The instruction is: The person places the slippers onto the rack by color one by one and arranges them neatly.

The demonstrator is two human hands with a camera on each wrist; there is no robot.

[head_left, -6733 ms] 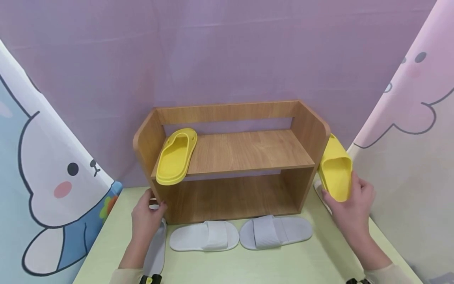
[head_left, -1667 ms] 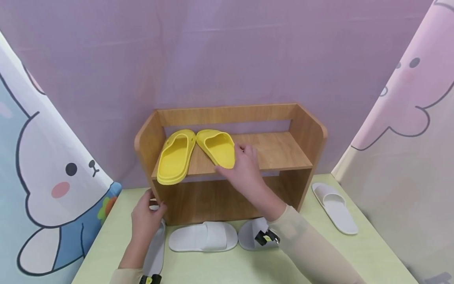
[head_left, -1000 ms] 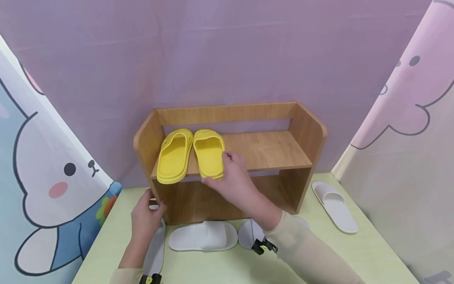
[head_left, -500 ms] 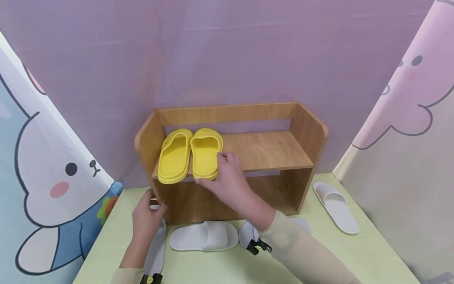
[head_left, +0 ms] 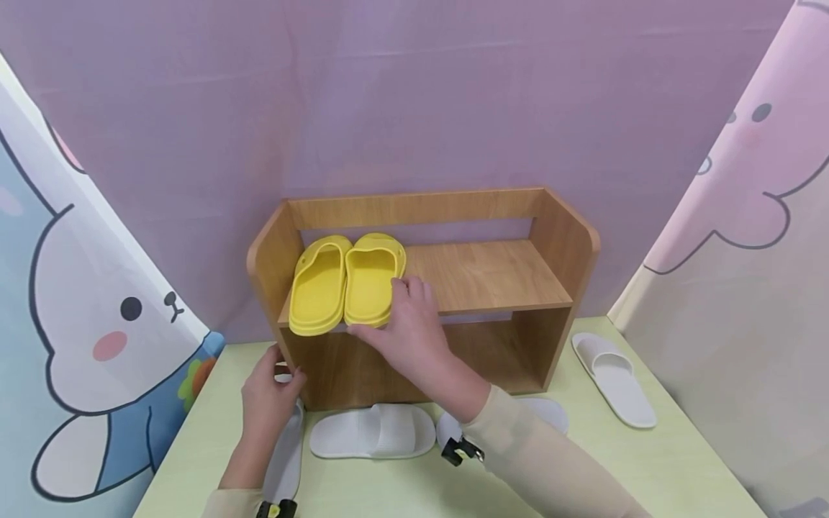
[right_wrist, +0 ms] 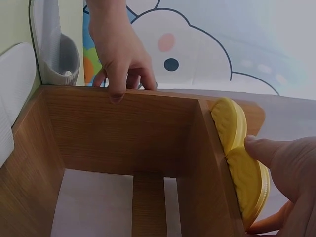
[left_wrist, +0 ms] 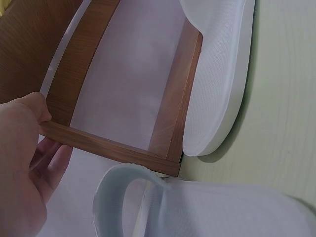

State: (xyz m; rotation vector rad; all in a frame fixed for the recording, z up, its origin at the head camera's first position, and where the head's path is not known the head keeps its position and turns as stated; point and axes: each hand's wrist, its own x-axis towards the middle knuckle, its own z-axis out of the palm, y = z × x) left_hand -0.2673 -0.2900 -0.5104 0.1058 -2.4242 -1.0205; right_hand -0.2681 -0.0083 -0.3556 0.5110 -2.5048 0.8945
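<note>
Two yellow clogs stand side by side at the left end of the upper shelf of a small wooden shoe rack. My right hand grips the heel end of the right clog, thumb at the heel and fingers along its outer side. The left clog touches it and sits near the rack's left side panel. My left hand pinches the front edge of that side panel, with the thumb on the inner face and fingers outside, as the left wrist view shows.
A white slipper and a grey slipper, partly behind my right sleeve, lie in front of the rack. Another slipper lies beside my left forearm. At the right, a white slipper rests on the pale green table.
My right hand has brought the right clog from beyond the rack's right side onto the upper shelf, then straightened it and slid it left against the other clog. My left hand has stayed put.
</note>
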